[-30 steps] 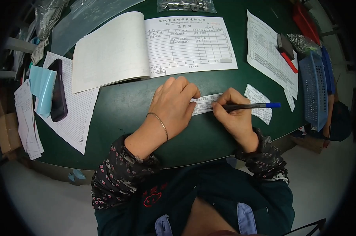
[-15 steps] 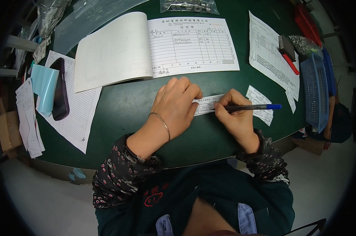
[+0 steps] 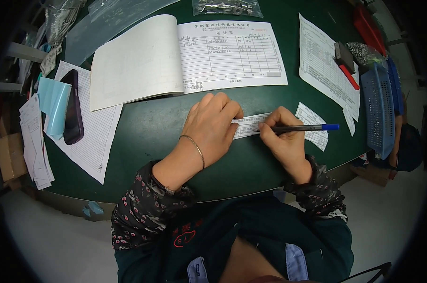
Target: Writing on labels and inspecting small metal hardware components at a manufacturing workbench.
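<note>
My right hand grips a dark-barrelled pen with a blue end cap, its tip on a small printed paper slip. The slip lies on the green tabletop. My left hand, its fingers curled in, holds the slip's left end down; the hand covers that end. Just beyond my hands lies an open form book, its filled-in page at the right and a blank cover or leaf folded over at the left. More printed slips lie to the right of my right hand.
At left, a dark phone and a light-blue folded piece rest on lined paper. A printed sheet at right bears a dark block and a red object. A blue basket stands beyond; bagged metal parts lie at back.
The pen and my right hand have shifted very slightly to the right along the slip. My left hand stays in place.
</note>
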`<state>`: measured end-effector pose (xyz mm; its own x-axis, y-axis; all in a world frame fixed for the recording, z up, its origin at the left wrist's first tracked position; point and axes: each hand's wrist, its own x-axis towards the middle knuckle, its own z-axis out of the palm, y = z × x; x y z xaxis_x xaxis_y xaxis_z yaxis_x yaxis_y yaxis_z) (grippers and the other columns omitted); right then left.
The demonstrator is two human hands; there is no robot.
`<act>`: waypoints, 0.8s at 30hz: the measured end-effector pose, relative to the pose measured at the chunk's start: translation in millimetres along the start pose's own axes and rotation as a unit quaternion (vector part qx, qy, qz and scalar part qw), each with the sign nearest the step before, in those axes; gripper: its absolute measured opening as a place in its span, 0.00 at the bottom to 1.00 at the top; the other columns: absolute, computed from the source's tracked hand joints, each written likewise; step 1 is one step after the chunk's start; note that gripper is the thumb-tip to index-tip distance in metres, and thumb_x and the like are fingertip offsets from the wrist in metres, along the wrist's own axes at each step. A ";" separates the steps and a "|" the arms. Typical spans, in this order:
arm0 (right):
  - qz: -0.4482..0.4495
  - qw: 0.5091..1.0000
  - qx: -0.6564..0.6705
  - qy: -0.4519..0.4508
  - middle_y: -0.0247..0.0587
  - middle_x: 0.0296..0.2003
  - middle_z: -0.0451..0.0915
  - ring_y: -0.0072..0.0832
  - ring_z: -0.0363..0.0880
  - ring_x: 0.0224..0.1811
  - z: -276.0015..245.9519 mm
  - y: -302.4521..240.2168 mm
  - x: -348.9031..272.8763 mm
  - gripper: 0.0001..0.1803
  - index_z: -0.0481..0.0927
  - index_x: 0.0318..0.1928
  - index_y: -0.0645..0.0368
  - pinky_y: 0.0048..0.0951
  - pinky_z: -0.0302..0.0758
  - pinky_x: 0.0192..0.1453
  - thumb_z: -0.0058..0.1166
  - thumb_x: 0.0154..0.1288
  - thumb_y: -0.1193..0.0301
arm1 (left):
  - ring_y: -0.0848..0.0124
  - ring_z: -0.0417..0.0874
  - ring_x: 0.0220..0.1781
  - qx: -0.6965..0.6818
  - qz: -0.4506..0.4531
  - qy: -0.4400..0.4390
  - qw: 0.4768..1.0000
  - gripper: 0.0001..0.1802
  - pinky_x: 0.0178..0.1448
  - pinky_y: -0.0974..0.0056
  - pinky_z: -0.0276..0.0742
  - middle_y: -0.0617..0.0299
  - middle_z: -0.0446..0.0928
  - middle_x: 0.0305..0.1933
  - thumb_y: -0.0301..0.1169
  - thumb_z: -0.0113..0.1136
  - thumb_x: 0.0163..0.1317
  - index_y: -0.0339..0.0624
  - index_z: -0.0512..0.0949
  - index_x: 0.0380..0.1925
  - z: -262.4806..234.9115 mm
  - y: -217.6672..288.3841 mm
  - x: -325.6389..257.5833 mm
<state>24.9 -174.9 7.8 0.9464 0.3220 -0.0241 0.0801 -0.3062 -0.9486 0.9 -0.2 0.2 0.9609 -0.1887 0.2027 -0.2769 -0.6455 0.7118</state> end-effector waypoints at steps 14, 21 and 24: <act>-0.011 1.000 -0.009 -0.011 0.27 0.13 0.65 0.09 0.59 0.16 -1.6 -4.9 -2.0 0.10 0.65 0.18 0.62 0.15 0.56 0.19 0.52 0.49 0.81 | 0.64 0.68 0.36 0.005 0.004 0.007 1.000 0.11 0.39 0.63 0.65 0.63 0.67 0.31 0.21 0.58 0.44 0.45 0.72 0.29 0.4 1.8 -1.7; 0.001 1.000 0.014 -0.005 0.26 0.12 0.64 0.09 0.57 0.16 -2.5 -0.7 -1.5 0.10 0.65 0.18 0.61 0.16 0.54 0.18 0.53 0.50 0.80 | 0.64 0.68 0.36 -0.001 0.004 0.008 1.000 0.11 0.39 0.63 0.65 0.63 0.67 0.31 0.21 0.58 0.44 0.45 0.72 0.29 0.6 0.9 -1.2; -0.002 1.000 0.025 0.008 0.25 0.12 0.64 0.09 0.57 0.16 -4.0 4.1 -1.6 0.11 0.66 0.18 0.61 0.16 0.52 0.18 0.54 0.50 0.79 | 0.64 0.68 0.35 0.000 0.004 0.007 1.000 0.10 0.39 0.63 0.65 0.63 0.67 0.30 0.21 0.58 0.44 0.44 0.72 0.29 0.6 0.6 -0.8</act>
<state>24.9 -180.3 5.2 0.9509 0.3091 -0.0159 0.0683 -0.2595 -0.9633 -0.1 -0.9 0.0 0.9586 -0.1831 0.2182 -0.2846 -0.6447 0.7095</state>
